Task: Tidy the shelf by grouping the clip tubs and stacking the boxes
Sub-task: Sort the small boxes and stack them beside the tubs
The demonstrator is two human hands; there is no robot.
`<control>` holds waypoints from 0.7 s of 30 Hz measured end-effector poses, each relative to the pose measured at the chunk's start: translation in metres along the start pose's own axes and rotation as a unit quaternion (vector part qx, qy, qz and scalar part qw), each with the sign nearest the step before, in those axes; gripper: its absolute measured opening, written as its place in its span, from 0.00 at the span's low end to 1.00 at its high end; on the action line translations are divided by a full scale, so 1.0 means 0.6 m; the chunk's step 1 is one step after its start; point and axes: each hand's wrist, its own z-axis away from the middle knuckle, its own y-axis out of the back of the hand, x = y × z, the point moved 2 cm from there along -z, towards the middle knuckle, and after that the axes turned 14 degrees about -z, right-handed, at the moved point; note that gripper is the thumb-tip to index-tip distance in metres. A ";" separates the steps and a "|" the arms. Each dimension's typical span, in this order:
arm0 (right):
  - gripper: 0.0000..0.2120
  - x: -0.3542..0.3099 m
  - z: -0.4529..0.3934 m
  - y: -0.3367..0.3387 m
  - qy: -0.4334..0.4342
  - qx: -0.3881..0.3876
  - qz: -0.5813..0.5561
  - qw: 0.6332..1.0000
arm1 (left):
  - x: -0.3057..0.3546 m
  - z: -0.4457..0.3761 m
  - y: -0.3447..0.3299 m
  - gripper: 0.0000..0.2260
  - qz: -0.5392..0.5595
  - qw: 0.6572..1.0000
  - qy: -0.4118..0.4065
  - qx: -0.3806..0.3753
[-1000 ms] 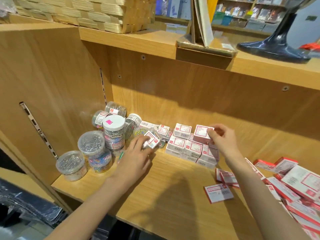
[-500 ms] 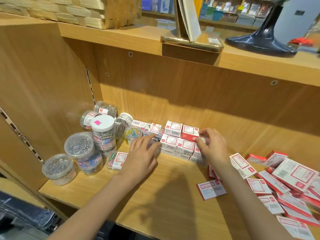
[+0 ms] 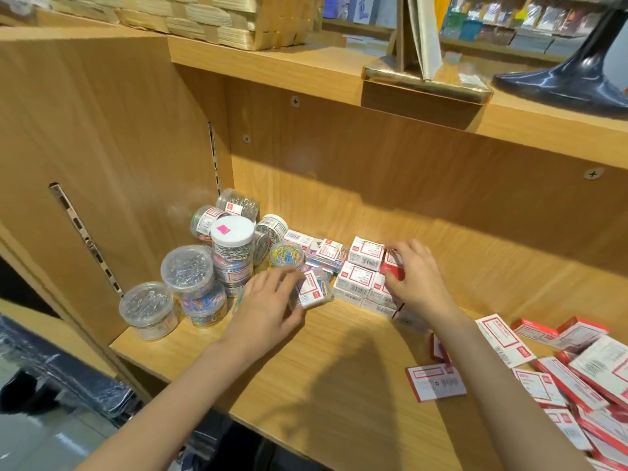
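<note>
A clear clip box (image 3: 314,289) is pinched by the left hand (image 3: 263,309). A red box (image 3: 393,263) on the stacked boxes (image 3: 356,282) is gripped by the right hand (image 3: 416,282). Clip tubs (image 3: 188,269) are filled with pins and coloured clips.

Box labels (image 3: 357,278) too small to read; right hand (image 3: 416,278) hides part of stack; loose boxes (image 3: 598,379) cut off at right edge.

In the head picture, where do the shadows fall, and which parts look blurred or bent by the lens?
Head view: the upper board shades the back panel; both arms cast dark shadows on the shelf. The left hand and the small clear box in its grip are motion-blurred; the right hand on the box stack is slightly soft. The wide lens bows the shelf edges.
</note>
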 end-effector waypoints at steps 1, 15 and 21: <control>0.19 0.003 0.001 0.001 0.002 0.003 0.003 1.000 | 0.004 -0.003 0.003 0.20 0.005 1.000 -0.004 0.012; 0.18 0.000 0.028 0.058 -0.165 0.041 0.008 0.985 | 0.095 -0.061 -0.029 0.20 0.005 0.989 -0.143 -0.026; 0.17 0.010 0.025 0.057 -0.101 -0.030 -0.037 0.994 | 0.088 -0.061 -0.028 0.22 -0.002 0.987 -0.151 -0.052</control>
